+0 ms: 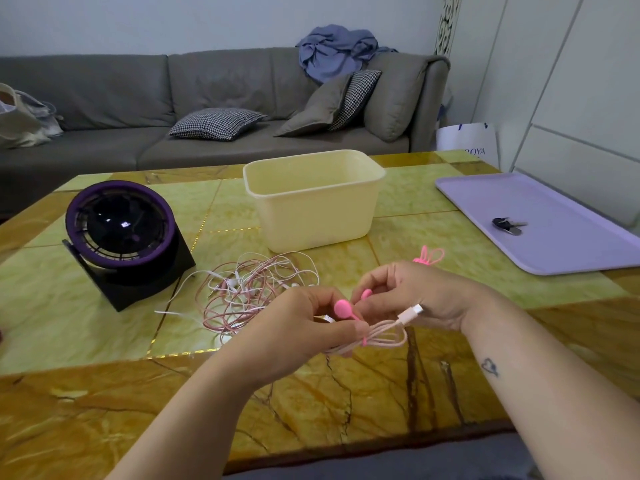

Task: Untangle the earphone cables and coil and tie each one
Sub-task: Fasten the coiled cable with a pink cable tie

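Both hands meet just above the near middle of the table (pixel 104 341). The left hand (pixel 298 327) has its fingers curled and pinches a coil (pixel 382 336) of pale pink cable, thumb on top. The coil sticks out to the right of the fingers, and its white plug (pixel 414 311) points up and right under the right palm. A pink tie (pixel 343 308) loops round the coil beside the left thumb. One round end stands above the left fingers; the other is pinched between thumb and forefinger of the right hand (pixel 415 289), whose other fingers curl loosely.

Just beyond the left hand lies a tangle (pixel 242 296) of pink and white earphone cables, loose on the table. Some strands trail left toward the fan (pixel 121 230), a black and purple one tilted back on its stand. Spare ties (pixel 428 257), also pink, lie just beyond the right hand. A cream tub (pixel 311 202) stands farther off, behind the tangle. At far right a lilac tray (pixel 571 251) holds keys (pixel 507 225). Beyond the table a grey sofa (pixel 138 91) carries checked cushions (pixel 216 123), a blue cloth (pixel 332 50) and, far left, a bag (pixel 17 123)
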